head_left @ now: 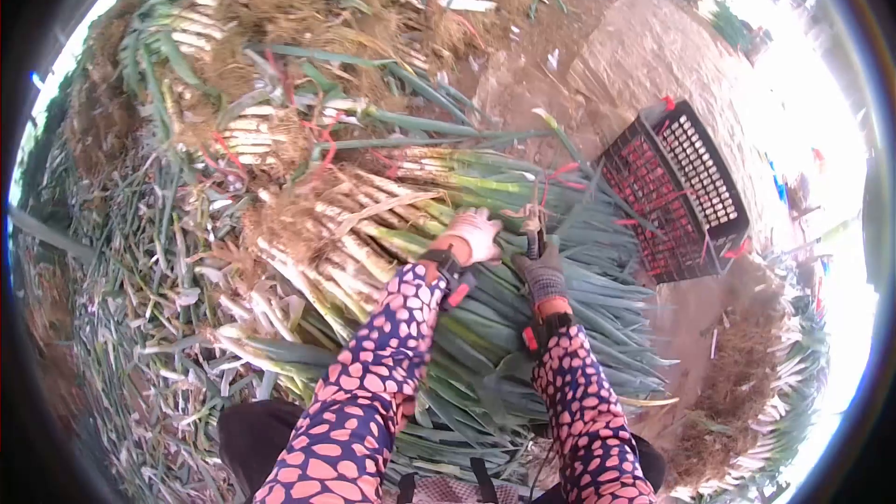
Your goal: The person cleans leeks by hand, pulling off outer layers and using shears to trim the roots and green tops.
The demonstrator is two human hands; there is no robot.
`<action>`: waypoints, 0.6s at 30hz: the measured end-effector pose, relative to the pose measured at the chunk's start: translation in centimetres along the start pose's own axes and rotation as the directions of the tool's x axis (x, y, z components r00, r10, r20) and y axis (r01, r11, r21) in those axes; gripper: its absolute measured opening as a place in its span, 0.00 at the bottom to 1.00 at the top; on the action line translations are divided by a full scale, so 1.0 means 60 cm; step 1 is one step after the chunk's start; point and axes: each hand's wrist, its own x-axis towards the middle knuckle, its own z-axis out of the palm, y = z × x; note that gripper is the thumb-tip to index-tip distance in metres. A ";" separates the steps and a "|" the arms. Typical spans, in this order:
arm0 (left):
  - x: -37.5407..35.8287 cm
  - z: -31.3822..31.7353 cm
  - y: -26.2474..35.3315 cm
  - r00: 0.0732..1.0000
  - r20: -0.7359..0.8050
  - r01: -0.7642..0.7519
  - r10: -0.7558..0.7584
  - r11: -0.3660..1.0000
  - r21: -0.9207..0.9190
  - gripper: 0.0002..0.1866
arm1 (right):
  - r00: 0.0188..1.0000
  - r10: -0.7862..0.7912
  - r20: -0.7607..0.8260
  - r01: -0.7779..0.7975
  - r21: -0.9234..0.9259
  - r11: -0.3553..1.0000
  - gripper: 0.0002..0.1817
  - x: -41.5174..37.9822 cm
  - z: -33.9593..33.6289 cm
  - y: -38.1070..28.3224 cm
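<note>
While the leeks [493, 297] lie left of the crate [700, 168], the left hand [474, 233], fingers spread, rests on them, maybe sorting. What the right hand [542, 278] grips, I can't tell; lifting some needs curled fingers.

To the right of the grip there is a black plastic crate [702, 168], with many holes in its walls and red pieces at corners. Beyond the grip and rightward extends brown ground [635, 37]; far to the left lie leaf scraps [159, 317].

The gloved hands [474, 235] are over piled green onions [597, 285], near a black crate [678, 190].
</note>
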 end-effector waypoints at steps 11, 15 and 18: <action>-0.532 -0.029 0.208 0.948 0.295 0.090 0.120 0.788 -0.609 0.26 | 0.888 -0.451 0.086 0.379 0.418 0.826 0.37 -0.117 -0.110 0.010; -0.678 -0.004 0.234 0.899 0.422 0.119 0.121 0.858 -0.500 0.25 | 0.725 -0.604 0.331 0.624 0.056 0.779 0.38 -0.254 -0.222 -0.055; -0.746 -0.013 0.221 0.963 0.262 0.088 0.065 0.843 -0.531 0.24 | 0.641 -0.670 0.374 0.763 -0.212 0.611 0.36 -0.390 -0.311 -0.108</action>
